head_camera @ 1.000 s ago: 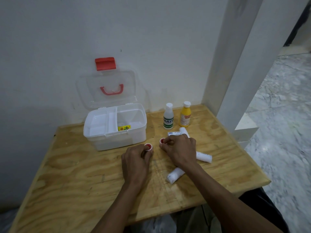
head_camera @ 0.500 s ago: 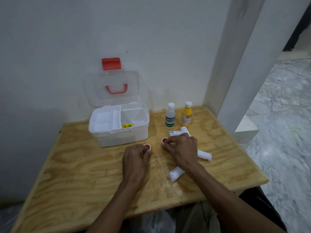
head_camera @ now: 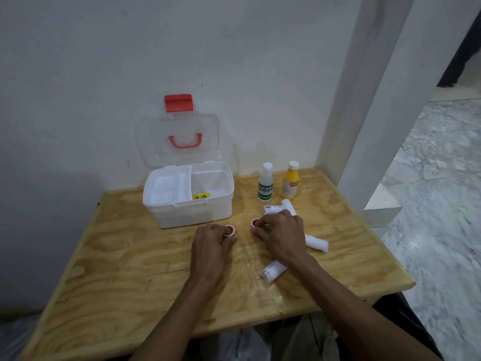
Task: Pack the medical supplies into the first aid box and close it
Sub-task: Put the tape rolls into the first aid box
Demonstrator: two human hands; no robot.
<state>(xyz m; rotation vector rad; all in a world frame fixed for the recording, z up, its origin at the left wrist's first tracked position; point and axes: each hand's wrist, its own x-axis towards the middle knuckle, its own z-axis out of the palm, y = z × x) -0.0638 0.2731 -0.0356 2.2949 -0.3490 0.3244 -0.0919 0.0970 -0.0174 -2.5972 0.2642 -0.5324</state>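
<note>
Both hands pinching small red-cored white tape rolls (head_camera: 229, 230) on plywood counter (head_camera: 135, 259); could slip from fingers (head_camera: 256, 231), roll away.

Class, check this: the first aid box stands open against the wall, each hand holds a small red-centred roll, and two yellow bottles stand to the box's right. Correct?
Not quite. Only one bottle is yellow; the other bottle is clear with a green label. The head view shows both standing right of the open first aid box, and the left hand and right hand each holding a roll.
</note>
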